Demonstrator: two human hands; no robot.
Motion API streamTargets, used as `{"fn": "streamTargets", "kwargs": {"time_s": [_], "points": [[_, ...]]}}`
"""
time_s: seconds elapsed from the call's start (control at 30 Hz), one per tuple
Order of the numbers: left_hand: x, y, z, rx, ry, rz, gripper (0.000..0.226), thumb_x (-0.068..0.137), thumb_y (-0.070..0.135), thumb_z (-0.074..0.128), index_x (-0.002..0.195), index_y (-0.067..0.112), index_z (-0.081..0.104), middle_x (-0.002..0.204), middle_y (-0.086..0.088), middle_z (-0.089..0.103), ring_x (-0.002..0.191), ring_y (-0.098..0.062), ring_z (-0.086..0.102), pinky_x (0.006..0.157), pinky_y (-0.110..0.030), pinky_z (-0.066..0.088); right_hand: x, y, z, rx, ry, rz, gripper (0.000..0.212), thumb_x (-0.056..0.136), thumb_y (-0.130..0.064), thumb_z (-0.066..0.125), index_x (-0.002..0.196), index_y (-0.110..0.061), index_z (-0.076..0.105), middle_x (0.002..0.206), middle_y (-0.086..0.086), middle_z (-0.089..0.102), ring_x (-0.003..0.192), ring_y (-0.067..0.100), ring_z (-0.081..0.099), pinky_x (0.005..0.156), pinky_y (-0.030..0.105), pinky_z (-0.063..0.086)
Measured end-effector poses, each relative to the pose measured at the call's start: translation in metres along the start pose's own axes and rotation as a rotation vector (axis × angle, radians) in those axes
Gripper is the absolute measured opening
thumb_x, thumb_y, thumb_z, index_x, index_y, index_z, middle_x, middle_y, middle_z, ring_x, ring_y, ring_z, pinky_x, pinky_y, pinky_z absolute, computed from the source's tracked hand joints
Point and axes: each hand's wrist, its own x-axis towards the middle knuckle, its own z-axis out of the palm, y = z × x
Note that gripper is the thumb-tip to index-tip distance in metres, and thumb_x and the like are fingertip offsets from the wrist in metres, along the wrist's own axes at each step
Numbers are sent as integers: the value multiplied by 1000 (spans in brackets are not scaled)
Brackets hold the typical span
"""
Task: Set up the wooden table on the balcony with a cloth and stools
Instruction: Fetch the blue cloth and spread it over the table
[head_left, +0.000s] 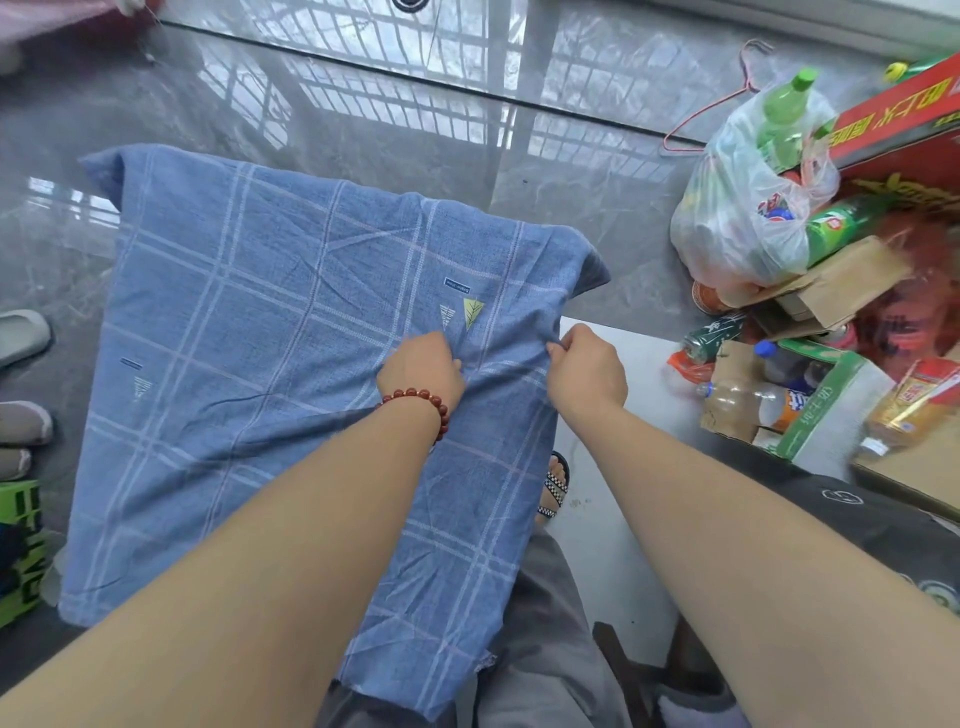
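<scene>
Two hands meet near the right side of the blue checked cloth (249, 374), which lies spread flat over a raised surface and hangs down at its edges, hiding whatever tabletop is beneath. The left hand (422, 370), with a red bead bracelet (423, 402) at the wrist, curls its fingers into a fold of the fabric. Just beside it, the right hand (587, 371) pinches the cloth's right edge. A plastic bag (727, 218) of bottles sits on the glossy grey floor (363, 104), off to the right.

Bright daylight glares off the glossy floor (363, 93); edges bend, right side blurred.
</scene>
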Motion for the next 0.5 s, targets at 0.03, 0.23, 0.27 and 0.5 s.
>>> {"fn": "streamTargets", "kwargs": {"time_s": [0.03, 0.23, 0.27, 0.5], "points": [[-2, -1, 1, -11, 8, 16, 21, 93, 29, 52, 105, 12, 57, 107, -8, 61, 96, -28, 59, 70, -33, 41, -1, -1, -2, 27, 2, 11, 22, 98, -28, 45, 103, -9, 55, 107, 11, 62, 85, 28, 51, 67, 31, 35], [-16, -12, 2, -4, 26, 110, 42, 89, 35, 59, 121, 11, 46, 125, -10, 47, 108, -31, 55, 83, -40, 45, -22, -9, 2, 108, 36, -13, 19, 96, -29, 50, 104, -13, 57, 106, 8, 63, 85, 25, 51, 69, 29, 37], [-17, -15, 2, -13, 24, 123, 42, 89, 35, 59, 122, 11, 45, 125, -10, 46, 109, -31, 54, 84, -41, 45, -28, -11, 5, 123, 42, -14, 19, 95, -28, 51, 104, -13, 57, 107, 8, 63, 90, 26, 54, 70, 29, 38], [-34, -65, 0, 56, 9, 229, 48, 89, 34, 59, 131, 18, 43, 133, -9, 41, 119, -33, 47, 91, -44, 43, -76, -25, 47, 184, 50, -1, 18, 95, -30, 52, 103, -14, 57, 107, 10, 64, 101, 29, 57, 76, 31, 42]]}}
